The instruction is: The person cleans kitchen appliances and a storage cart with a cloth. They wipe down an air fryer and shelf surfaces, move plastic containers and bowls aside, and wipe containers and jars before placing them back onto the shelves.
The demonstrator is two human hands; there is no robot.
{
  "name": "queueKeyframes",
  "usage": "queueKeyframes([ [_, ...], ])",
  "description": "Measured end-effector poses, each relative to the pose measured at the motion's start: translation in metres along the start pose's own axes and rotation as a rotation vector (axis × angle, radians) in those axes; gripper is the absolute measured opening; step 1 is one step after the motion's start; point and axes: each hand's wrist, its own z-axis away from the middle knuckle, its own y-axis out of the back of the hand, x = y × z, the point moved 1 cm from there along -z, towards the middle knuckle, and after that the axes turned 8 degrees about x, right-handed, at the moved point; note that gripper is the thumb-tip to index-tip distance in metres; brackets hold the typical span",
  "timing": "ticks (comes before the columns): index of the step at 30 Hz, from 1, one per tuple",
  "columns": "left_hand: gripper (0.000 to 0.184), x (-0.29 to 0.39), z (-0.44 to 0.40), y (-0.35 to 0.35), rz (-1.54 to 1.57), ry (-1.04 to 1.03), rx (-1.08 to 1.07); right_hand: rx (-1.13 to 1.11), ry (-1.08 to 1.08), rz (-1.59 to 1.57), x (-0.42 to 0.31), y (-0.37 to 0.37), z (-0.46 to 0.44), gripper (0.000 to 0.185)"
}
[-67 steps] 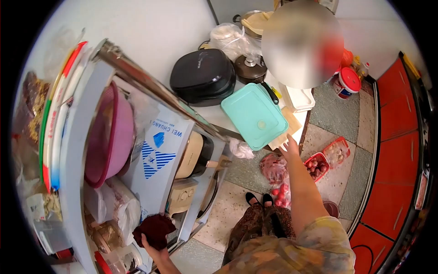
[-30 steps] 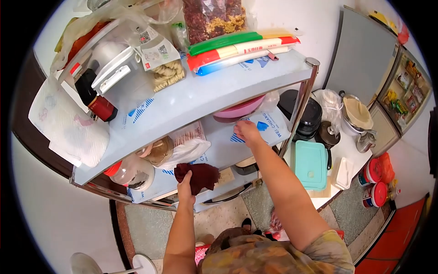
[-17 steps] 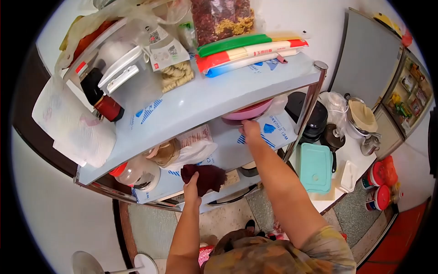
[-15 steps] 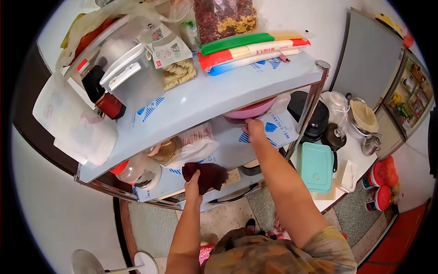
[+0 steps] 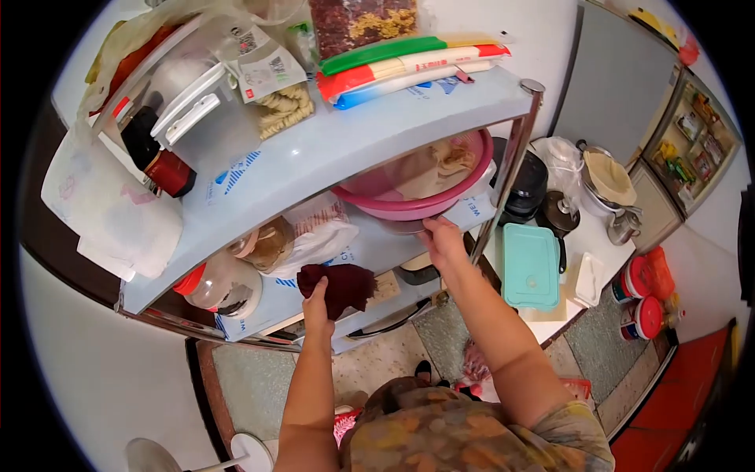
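My left hand [image 5: 317, 305] is closed on a dark red cloth [image 5: 344, 289] in front of the shelf's front edge. With fingers bent, my right hand [image 5: 443, 238] grips the rim of a metal basin [image 5: 403, 226] that shows under a pink basin [image 5: 409, 208]. The pink basin sits at the front of the middle shelf [image 5: 370, 244], with something pale inside it. To its left on that shelf lie a white plastic bag [image 5: 318, 245] and a clear jar with a red lid [image 5: 224, 287].
The upper shelf [image 5: 314, 157] holds noodle packs [image 5: 417, 71], a dark bottle [image 5: 161, 157], a clear box and a paper roll [image 5: 118, 212]. A metal post [image 5: 511, 161] stands at the right. Beyond it, a table bears a turquoise lidded box [image 5: 530, 266], a black appliance and pots.
The pink basin and the metal basin under it have come forward from the back of the middle shelf, together with my right hand. My left hand still holds the cloth.
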Motion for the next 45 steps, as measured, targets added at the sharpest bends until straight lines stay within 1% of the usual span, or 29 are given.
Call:
queueKeyframes([
  [2,0.040,0.004,0.004,-0.003,-0.003,0.013,-0.002,-0.041,0.045,-0.060,0.002,-0.001,0.020,0.009],
  [4,0.042,0.004,0.006,-0.004,-0.031,0.020,0.008,-0.035,0.056,-0.083,0.004,-0.003,0.036,0.011],
  [6,0.042,0.006,0.010,-0.007,-0.013,0.005,-0.032,-0.007,0.006,-0.093,0.013,0.001,0.045,0.012],
  [8,0.042,0.005,0.008,-0.006,-0.019,0.009,-0.039,-0.001,0.008,-0.083,0.016,0.003,0.057,0.010],
  [10,0.042,0.007,0.009,-0.007,-0.023,0.012,-0.044,0.023,0.012,-0.146,0.011,0.000,0.080,0.005],
  [12,0.041,0.008,0.011,-0.007,-0.048,0.018,-0.059,0.008,-0.012,-0.152,0.019,0.012,0.084,0.002],
  [15,0.041,0.008,0.008,-0.006,-0.090,0.028,-0.099,-0.036,-0.009,-0.140,0.023,0.026,0.100,0.013],
  [18,0.042,0.005,0.004,-0.002,-0.081,-0.004,-0.093,-0.003,-0.033,-0.126,0.021,0.041,0.119,0.015],
  [19,0.039,0.008,0.007,-0.003,-0.066,0.020,-0.067,-0.072,-0.031,-0.118,0.018,0.045,0.126,0.016],
  [20,0.039,0.005,0.000,0.001,-0.055,0.020,-0.053,-0.047,-0.019,-0.125,0.014,0.051,0.134,0.016],
  [22,0.041,-0.001,-0.012,0.010,-0.069,0.009,-0.153,-0.034,-0.068,-0.095,0.008,0.061,0.154,0.017],
  [23,0.042,-0.003,-0.009,0.010,-0.150,-0.018,-0.176,-0.005,-0.098,-0.049,0.003,0.067,0.164,0.019],
  [24,0.044,0.005,0.007,0.003,-0.229,-0.051,-0.198,0.034,-0.084,-0.065,-0.006,0.075,0.176,0.019],
  [26,0.044,0.004,0.014,0.000,-0.037,0.056,-0.412,-0.061,-0.109,-0.097,-0.017,0.084,0.194,0.021],
  [27,0.043,0.012,0.045,-0.015,-0.025,0.072,-0.364,-0.090,-0.119,-0.082,-0.013,0.096,0.196,0.023],
  [30,0.044,0.006,0.039,-0.014,-0.041,0.132,-0.376,-0.098,-0.050,-0.162,0.010,0.129,0.203,0.025],
  [31,0.044,0.006,0.034,-0.011,-0.039,0.152,-0.376,-0.122,-0.101,-0.234,0.011,0.139,0.207,0.031],
  [32,0.044,0.006,0.029,-0.008,-0.037,0.173,-0.374,-0.113,-0.098,-0.236,0.013,0.150,0.213,0.031],
  [34,0.044,0.006,0.017,-0.004,-0.032,0.210,-0.366,-0.051,-0.068,-0.214,0.005,0.165,0.228,0.041],
  [35,0.044,0.006,0.008,-0.002,-0.032,0.210,-0.366,-0.051,-0.068,-0.214,-0.003,0.171,0.235,0.041],
  [37,0.047,0.011,0.001,-0.001,-0.153,0.155,-0.151,-0.048,0.045,-0.052,-0.027,0.176,0.249,0.051],
  [38,0.050,0.013,0.009,-0.003,-0.204,0.081,-0.156,0.029,0.064,-0.038,-0.038,0.178,0.256,0.056],
  [39,0.049,0.013,0.003,0.001,-0.208,0.074,-0.151,0.075,0.048,-0.057,-0.025,0.202,0.250,0.055],
  [40,0.049,0.011,-0.003,0.005,-0.211,0.069,-0.144,0.121,0.031,-0.075,-0.025,0.208,0.246,0.054],
  [41,0.048,0.009,-0.009,0.008,-0.201,0.068,-0.142,0.152,0.163,-0.059,-0.030,0.216,0.249,0.052],
  [42,0.048,0.012,-0.001,0.003,-0.203,0.080,-0.146,0.179,0.175,-0.048,-0.014,0.245,0.243,0.050],
  [43,0.048,0.012,0.001,0.001,-0.199,0.084,-0.148,0.250,0.206,-0.062,-0.013,0.254,0.238,0.047],
  [45,0.048,0.011,0.000,0.003,-0.192,0.077,-0.139,0.329,0.143,-0.091,-0.014,0.280,0.229,0.038],
])
